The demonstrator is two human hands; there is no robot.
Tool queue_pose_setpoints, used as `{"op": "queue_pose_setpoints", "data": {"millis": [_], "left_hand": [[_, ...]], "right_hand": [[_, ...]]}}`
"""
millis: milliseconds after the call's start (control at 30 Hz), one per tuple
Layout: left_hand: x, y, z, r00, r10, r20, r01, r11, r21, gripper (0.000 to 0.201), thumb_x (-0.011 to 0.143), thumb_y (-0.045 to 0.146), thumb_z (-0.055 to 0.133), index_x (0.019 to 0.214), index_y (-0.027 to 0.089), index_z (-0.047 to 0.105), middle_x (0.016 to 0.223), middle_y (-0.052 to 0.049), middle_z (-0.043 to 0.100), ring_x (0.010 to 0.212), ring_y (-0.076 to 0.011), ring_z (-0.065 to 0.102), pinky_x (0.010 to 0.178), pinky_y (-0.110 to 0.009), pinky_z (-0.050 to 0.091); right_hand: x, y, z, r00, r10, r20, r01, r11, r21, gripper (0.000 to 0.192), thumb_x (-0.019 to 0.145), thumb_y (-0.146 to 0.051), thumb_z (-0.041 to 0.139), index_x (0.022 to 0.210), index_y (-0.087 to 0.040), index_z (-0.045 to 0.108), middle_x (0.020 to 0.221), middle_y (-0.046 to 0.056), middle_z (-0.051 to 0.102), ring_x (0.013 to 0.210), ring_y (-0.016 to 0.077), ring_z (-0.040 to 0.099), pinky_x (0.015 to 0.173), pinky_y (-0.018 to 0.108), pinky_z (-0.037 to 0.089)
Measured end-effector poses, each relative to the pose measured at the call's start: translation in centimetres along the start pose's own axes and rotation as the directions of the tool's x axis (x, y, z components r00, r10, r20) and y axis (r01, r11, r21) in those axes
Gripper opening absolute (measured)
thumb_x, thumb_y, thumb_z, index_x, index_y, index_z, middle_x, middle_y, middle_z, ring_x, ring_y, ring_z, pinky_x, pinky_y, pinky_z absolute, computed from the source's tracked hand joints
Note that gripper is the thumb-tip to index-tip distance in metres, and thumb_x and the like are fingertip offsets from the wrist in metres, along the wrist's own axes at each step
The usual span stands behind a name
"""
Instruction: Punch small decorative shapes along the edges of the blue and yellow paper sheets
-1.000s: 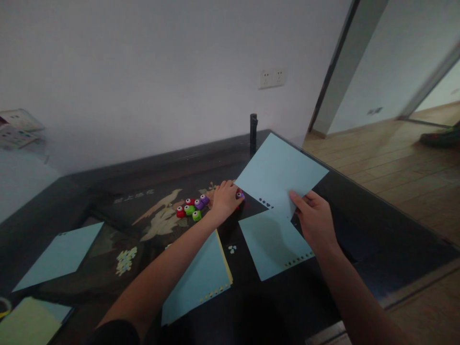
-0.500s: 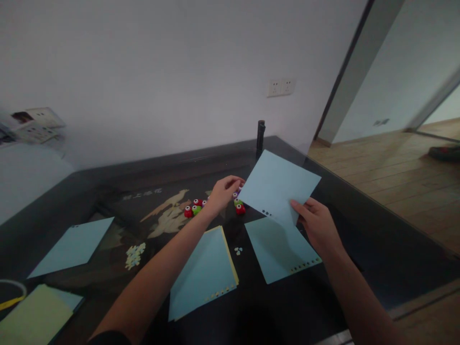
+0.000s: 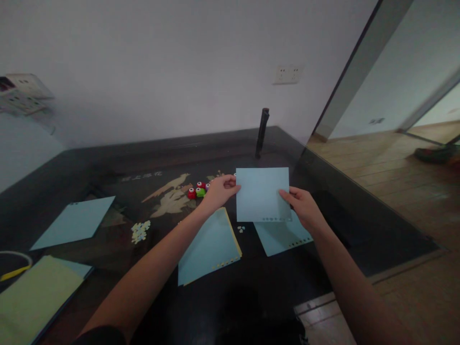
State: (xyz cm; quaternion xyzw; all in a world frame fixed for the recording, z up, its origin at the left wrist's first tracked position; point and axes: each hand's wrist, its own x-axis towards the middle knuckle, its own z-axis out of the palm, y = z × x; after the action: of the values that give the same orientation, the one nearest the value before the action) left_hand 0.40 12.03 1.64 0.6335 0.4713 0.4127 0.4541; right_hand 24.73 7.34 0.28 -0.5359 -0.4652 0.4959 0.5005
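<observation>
A light blue sheet of paper (image 3: 262, 194) with small punched holes along its lower edge is raised above the table between my hands. My right hand (image 3: 304, 203) pinches its right side, thumb on the near face. At the left edge, my left hand (image 3: 222, 191) has its thumb and fingers closed on the paper. Partly hidden under the raised sheet lies another blue sheet (image 3: 278, 239), also punched along one edge. Left of it is a stack of blue and yellow sheets (image 3: 208, 254), with a few tiny paper cut-outs (image 3: 241, 229) between them.
Red and green big-eyed toy figures (image 3: 196, 192) sit behind my left hand. A pile of cut-outs (image 3: 140, 232), a blue sheet (image 3: 77, 223) and yellow-green paper (image 3: 39, 297) lie leftward. A black cylinder (image 3: 262, 132) stands at the back of the dark table (image 3: 223, 306).
The raised blue sheet has turned level and faces me more squarely. My left hand has come to its left edge and gripped it. The camera view has shifted slightly.
</observation>
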Motion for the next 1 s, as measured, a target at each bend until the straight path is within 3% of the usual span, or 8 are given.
{"op": "queue_pose_setpoints", "data": {"millis": [100, 233, 433, 633, 833, 1000], "left_hand": [[-0.9, 0.1, 0.8, 0.998, -0.041, 0.045, 0.042, 0.999, -0.021, 0.033, 0.074, 0.013, 0.066, 0.105, 0.012, 0.056, 0.059, 0.004, 0.063, 0.051, -0.0117, 0.06, 0.053, -0.023, 0.049], [-1.9, -0.1, 2.2, 0.995, -0.064, 0.071, 0.064, 0.998, 0.003, 0.061, 0.076, 0.013, 0.066, 0.131, 0.016, 0.038, 0.055, 0.007, 0.063, 0.048, -0.0133, 0.063, 0.051, -0.022, 0.049], [-3.7, -0.8, 4.5, 0.986, -0.115, 0.124, 0.096, 0.984, 0.152, 0.04, 0.075, 0.012, 0.064, 0.109, 0.021, 0.044, 0.056, 0.008, 0.064, 0.043, -0.0124, 0.062, 0.05, -0.021, 0.046], [-4.7, -1.2, 5.5, 0.974, -0.158, 0.16, 0.113, 0.959, 0.258, 0.035, 0.074, 0.01, 0.064, 0.099, 0.022, 0.043, 0.058, 0.007, 0.066, 0.042, -0.0134, 0.058, 0.054, -0.025, 0.045], [-4.5, -1.2, 5.6, 0.963, -0.186, 0.193, 0.091, 0.903, 0.419, 0.033, 0.077, 0.014, 0.064, 0.102, 0.022, 0.044, 0.065, 0.002, 0.07, 0.053, -0.0177, 0.064, 0.061, -0.028, 0.046], [-4.5, -1.2, 5.5, 0.963, -0.186, 0.195, 0.058, 0.852, 0.521, 0.035, 0.078, 0.017, 0.064, 0.107, 0.023, 0.045, 0.072, 0.0, 0.073, 0.069, -0.0222, 0.069, 0.064, -0.03, 0.045]], "right_hand": [[0.1, -0.8, -0.8, 0.999, 0.007, -0.039, -0.008, 1.0, -0.019, 0.038, 0.059, -0.045, 0.08, 0.082, -0.016, 0.07, 0.067, 0.003, 0.071, 0.053, 0.0156, 0.06, 0.048, 0.027, 0.045], [0.7, -1.7, -2.4, 0.999, 0.051, -0.004, -0.051, 0.988, -0.147, 0.036, 0.057, -0.035, 0.08, 0.085, -0.016, 0.069, 0.066, 0.002, 0.071, 0.047, 0.0138, 0.057, 0.042, 0.023, 0.041], [0.7, -0.2, -4.3, 0.989, 0.143, 0.048, -0.116, 0.926, -0.36, 0.048, 0.061, -0.031, 0.076, 0.104, -0.018, 0.062, 0.059, -0.001, 0.067, 0.042, 0.0149, 0.054, 0.039, 0.024, 0.036], [0.2, 1.0, -5.3, 0.984, 0.115, 0.134, -0.039, 0.881, -0.471, 0.06, 0.064, -0.028, 0.072, 0.122, -0.021, 0.057, 0.053, -0.008, 0.056, 0.045, 0.0129, 0.05, 0.044, 0.024, 0.033], [0.3, 1.0, -5.9, 0.973, 0.051, 0.226, 0.099, 0.793, -0.602, 0.035, 0.072, -0.036, 0.064, 0.103, -0.019, 0.066, 0.052, -0.007, 0.048, 0.047, 0.0118, 0.042, 0.047, 0.025, 0.029], [0.3, 1.5, -5.9, 0.979, 0.029, 0.203, 0.115, 0.743, -0.659, 0.033, 0.075, -0.034, 0.061, 0.106, -0.021, 0.065, 0.054, -0.006, 0.047, 0.05, 0.0128, 0.043, 0.049, 0.026, 0.03]]}}
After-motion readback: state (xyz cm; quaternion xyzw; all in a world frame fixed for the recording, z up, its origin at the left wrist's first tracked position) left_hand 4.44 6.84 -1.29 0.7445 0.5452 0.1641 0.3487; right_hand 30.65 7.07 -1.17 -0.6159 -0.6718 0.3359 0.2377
